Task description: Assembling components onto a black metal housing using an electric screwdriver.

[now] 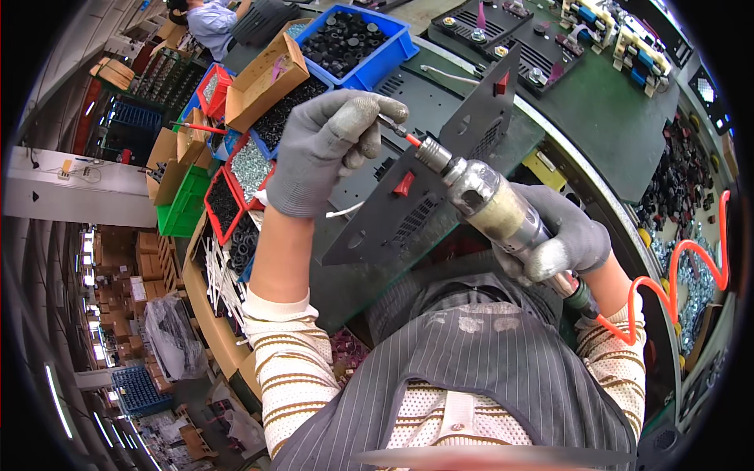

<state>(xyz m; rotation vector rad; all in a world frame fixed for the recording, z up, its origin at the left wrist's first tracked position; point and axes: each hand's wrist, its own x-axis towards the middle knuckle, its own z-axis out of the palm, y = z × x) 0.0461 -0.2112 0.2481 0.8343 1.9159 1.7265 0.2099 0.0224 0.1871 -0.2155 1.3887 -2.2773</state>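
My left hand, in a grey glove, is raised at the centre and pinches a small part with a red-tipped wire at the tip of a silver air screwdriver. My right hand, also gloved, grips the screwdriver's body; an orange coiled hose runs from its rear end. Under the tool a black metal panel with vent slots and two red rocker switches stands tilted on the green bench. Whether my left hand also touches the panel is hidden.
A blue bin of black parts, a cardboard box, and red and green bins of small hardware stand at the left. More black panels lie behind. Another person works at the top left. Loose screws lie at the right.
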